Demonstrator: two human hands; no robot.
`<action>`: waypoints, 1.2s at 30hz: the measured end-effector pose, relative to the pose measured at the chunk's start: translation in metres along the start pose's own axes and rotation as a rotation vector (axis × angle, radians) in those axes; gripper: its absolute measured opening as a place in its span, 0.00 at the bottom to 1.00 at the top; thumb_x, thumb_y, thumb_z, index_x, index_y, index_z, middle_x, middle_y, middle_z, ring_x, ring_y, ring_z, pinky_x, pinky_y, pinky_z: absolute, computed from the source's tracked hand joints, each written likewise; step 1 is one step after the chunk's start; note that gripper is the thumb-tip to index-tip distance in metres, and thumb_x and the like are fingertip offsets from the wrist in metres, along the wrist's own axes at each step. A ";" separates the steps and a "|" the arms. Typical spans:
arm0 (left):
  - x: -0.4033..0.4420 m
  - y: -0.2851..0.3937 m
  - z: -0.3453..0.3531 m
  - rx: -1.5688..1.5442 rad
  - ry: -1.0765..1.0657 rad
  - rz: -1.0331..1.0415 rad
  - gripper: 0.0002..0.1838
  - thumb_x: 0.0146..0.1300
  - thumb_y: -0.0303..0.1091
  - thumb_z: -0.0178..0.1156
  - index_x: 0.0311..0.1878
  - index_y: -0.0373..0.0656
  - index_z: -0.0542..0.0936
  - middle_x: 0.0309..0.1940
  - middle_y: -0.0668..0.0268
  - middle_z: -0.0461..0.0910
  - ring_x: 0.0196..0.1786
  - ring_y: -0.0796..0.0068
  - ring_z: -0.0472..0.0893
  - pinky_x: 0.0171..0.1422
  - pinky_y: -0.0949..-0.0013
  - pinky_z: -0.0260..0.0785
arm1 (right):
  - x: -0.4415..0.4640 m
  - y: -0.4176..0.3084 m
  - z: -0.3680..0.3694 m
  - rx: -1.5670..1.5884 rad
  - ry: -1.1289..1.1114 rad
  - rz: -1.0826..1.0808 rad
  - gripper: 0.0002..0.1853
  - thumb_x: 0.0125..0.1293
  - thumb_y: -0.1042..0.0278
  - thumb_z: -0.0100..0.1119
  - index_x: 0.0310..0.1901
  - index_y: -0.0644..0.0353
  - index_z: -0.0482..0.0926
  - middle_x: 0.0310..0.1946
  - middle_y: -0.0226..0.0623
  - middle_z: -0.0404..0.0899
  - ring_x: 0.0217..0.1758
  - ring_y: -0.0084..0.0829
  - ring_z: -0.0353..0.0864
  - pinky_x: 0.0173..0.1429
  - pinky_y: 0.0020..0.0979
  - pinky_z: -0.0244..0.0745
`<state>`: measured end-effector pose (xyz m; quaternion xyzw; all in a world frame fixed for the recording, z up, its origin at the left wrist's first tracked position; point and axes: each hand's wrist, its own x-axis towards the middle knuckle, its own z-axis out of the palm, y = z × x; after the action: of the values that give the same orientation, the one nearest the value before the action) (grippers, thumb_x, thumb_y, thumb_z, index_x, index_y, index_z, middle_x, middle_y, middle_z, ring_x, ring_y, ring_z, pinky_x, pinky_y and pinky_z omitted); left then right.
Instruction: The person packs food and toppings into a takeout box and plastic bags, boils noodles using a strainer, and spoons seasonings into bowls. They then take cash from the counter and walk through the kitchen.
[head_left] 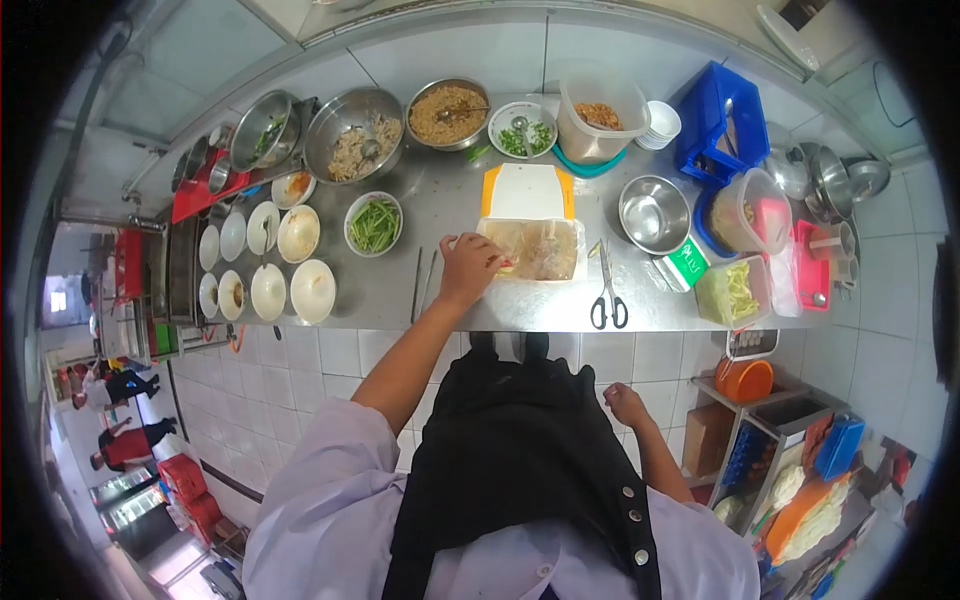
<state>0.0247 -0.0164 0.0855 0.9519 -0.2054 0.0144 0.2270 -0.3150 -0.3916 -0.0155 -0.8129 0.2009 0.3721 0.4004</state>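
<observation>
My left hand [470, 268] reaches over the counter to the left edge of an open takeaway box [530, 192] with a white and yellow lid. Its fingers are pinched beside a small red and yellow bit; what they hold is too small to name. Inside the box lies brownish food under what looks like a clear film [550, 250]. My right hand [625, 403] hangs off the counter's front edge, fingers curled, nothing visible in them. Black-handled scissors [609, 300] lie right of the box, and chopsticks [424, 284] lie left of it.
Behind stand steel bowls [357, 110], a bowl of chopped greens [522, 130] and a plastic tub [603, 145]. A bowl of green strips [374, 224] and several white bowls [313, 291] sit left. A steel bowl [654, 214] and blue basket [722, 120] are right. Two people stand far left.
</observation>
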 end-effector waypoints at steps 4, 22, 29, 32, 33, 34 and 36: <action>0.001 -0.008 -0.002 -0.040 -0.020 -0.038 0.06 0.67 0.43 0.70 0.40 0.56 0.93 0.48 0.74 0.87 0.63 0.69 0.79 0.77 0.42 0.52 | 0.003 -0.008 0.048 0.054 -0.041 -0.107 0.36 0.83 0.35 0.49 0.70 0.62 0.77 0.49 0.54 0.91 0.50 0.52 0.91 0.56 0.45 0.83; -0.319 -0.141 -0.014 -0.992 -0.791 -0.601 0.46 0.80 0.70 0.51 0.87 0.47 0.63 0.88 0.51 0.56 0.90 0.48 0.52 0.89 0.52 0.53 | 0.054 -0.095 0.063 -0.154 -0.598 -0.282 0.41 0.83 0.34 0.47 0.89 0.45 0.56 0.88 0.49 0.56 0.84 0.48 0.66 0.70 0.54 0.79; -0.434 -0.091 0.023 -0.923 -0.469 -0.928 0.45 0.78 0.72 0.51 0.75 0.37 0.78 0.78 0.45 0.74 0.81 0.46 0.71 0.84 0.50 0.61 | 0.117 -0.248 0.079 -0.411 -0.963 0.041 0.41 0.81 0.30 0.49 0.85 0.46 0.56 0.85 0.45 0.53 0.85 0.45 0.56 0.82 0.55 0.58; -0.507 -0.056 0.002 -1.004 -0.251 -1.193 0.44 0.78 0.72 0.50 0.71 0.37 0.81 0.73 0.44 0.79 0.77 0.44 0.75 0.81 0.49 0.65 | 0.150 -0.302 0.123 -0.638 -0.964 -0.056 0.38 0.81 0.32 0.49 0.81 0.47 0.58 0.81 0.44 0.55 0.82 0.44 0.58 0.78 0.54 0.60; -0.537 -0.048 0.002 -0.977 -0.172 -1.276 0.42 0.78 0.71 0.50 0.70 0.38 0.83 0.71 0.44 0.80 0.75 0.44 0.76 0.80 0.48 0.66 | 0.155 -0.319 0.138 -0.700 -0.950 -0.094 0.37 0.81 0.32 0.49 0.80 0.47 0.59 0.80 0.44 0.56 0.80 0.44 0.59 0.77 0.53 0.60; -0.575 -0.036 0.017 -0.954 -0.098 -1.348 0.41 0.78 0.70 0.50 0.68 0.39 0.84 0.69 0.43 0.82 0.74 0.43 0.78 0.79 0.48 0.67 | 0.159 -0.339 0.158 -0.755 -0.930 -0.129 0.36 0.81 0.33 0.49 0.79 0.47 0.60 0.78 0.43 0.56 0.79 0.44 0.59 0.76 0.53 0.61; -0.642 -0.009 0.056 -0.936 0.159 -1.536 0.36 0.78 0.68 0.53 0.63 0.42 0.88 0.62 0.45 0.86 0.67 0.44 0.83 0.75 0.49 0.71 | 0.164 -0.382 0.202 -0.855 -0.885 -0.214 0.35 0.81 0.34 0.49 0.77 0.48 0.61 0.76 0.43 0.58 0.76 0.43 0.61 0.74 0.52 0.62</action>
<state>-0.5637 0.2129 -0.0461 0.6335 0.5182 -0.1605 0.5517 -0.0609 -0.0060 -0.0314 -0.6857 -0.2331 0.6790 0.1202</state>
